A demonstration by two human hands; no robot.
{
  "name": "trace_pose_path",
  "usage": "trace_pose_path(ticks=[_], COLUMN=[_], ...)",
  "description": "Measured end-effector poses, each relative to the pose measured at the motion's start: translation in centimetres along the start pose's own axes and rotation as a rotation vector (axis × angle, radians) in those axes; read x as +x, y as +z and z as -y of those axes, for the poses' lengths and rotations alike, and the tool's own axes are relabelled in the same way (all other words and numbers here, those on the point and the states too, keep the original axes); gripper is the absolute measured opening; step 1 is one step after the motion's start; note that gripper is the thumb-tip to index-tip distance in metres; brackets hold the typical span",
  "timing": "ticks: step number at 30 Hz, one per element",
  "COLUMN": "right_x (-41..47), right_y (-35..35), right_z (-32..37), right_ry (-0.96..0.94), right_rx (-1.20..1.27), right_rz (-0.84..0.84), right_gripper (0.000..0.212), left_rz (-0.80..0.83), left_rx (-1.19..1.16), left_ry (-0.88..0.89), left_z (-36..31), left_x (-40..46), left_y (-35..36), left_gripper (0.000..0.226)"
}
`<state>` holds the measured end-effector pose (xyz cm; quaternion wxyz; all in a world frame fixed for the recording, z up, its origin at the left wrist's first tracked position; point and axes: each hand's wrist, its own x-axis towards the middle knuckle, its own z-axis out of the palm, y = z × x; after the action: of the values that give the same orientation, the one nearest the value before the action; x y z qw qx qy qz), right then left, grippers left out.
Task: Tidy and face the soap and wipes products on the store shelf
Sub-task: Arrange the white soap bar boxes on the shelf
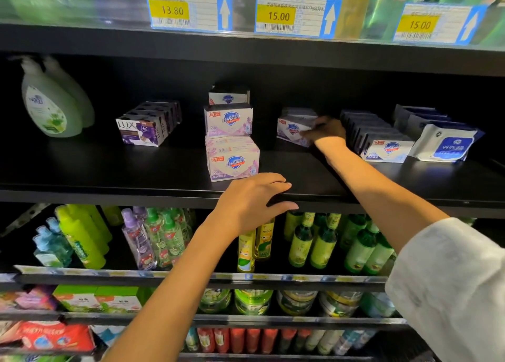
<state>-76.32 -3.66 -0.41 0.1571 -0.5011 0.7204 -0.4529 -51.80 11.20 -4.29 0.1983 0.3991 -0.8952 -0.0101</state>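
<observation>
Nearest the camera, the white textured sleeve [448, 285] covers the right arm, which stretches deep onto the black shelf board [136, 170]. There the right hand [325, 132] grips a lavender-and-white Safeguard soap carton [291, 129], fingers curled over its right end. The carton sits well back, its long axis running left to right and slightly skewed, so the right hand is plainly the nearer one. The left hand [254, 203] rests on the shelf's front lip, fingers relaxed and holding nothing, just before a stack of pink glossy cardboard Safeguard boxes [232, 142]. To the right lie a row of white-and-blue Safeguard cartons [385, 151] and soft white wipes packets [448, 142]; to the left, purple Lux boxes [142, 130].
</observation>
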Motion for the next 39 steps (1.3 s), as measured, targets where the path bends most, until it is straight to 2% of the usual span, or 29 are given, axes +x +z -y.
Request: trace_pose_path(ticks=[3,5,7,11,16,19,22,28,31,34,36,39], right_x=[-0.8,-2.3,-4.5,-8.8,-11.7,-12.6,-12.9,-13.0,-13.2,-13.2,-13.2,-13.2], right_y=[-0.5,-1.6,-3.0,-5.7,-8.0,-8.1,-8.1,-8.5,-8.5,-8.5,-8.5,-8.6], right_z=[0.0,-0.2,-0.6,-1.1,-2.1,-2.5,-2.4,-2.6,-2.6,-2.7,-2.7,-2.8], right_ry=[0.017,0.057,0.087,0.096,0.076,0.071,0.069,0.064,0.044,0.017,0.008,-0.022], right_rx=[0.131,0.316,0.536,0.745,0.855,0.853,0.866,0.921,0.893,0.86,0.852,0.842], right_rz=[-0.015,-0.018,0.047,0.111,0.217,0.25,0.254,0.242,0.249,0.258,0.259,0.294], right_gripper=[0.044,0.034,0.031,0.02,0.024,0.026,0.025,0.023,0.018,0.019,0.023,0.027], left_rz=[-0.007,-0.017,-0.02,-0.029,-0.08,-0.048,-0.048,-0.168,-0.175,-0.103,-0.09,-0.11], left_rx=[-0.001,-0.001,-0.004,-0.004,-0.09,-0.15,-0.314,-0.602,-0.944,-1.336,-1.471,-1.543], left_ry=[0.003,0.006,0.003,-0.002,-0.016,-0.074,-0.169,-0.265,-0.368,-0.419,-0.401,-0.392], left_z=[0.0,-0.1,-0.1,-0.2,-0.3,-0.7,-1.3,-3.3,-3.9,-3.7,-3.1,-2.7], left_x=[0.0,0.0,-0.1,0.0,-0.1,0.1,0.9,4.5,6.6,7.2,7.0,6.7], left_y=[0.0,0.1,0.2,0.3,0.5,0.1,-0.4,-1.1,-0.9,-0.2,0.0,-0.1], left_gripper=[0.063,0.062,0.062,0.062,0.065,0.06,0.061,0.082,0.071,0.047,0.039,0.033])
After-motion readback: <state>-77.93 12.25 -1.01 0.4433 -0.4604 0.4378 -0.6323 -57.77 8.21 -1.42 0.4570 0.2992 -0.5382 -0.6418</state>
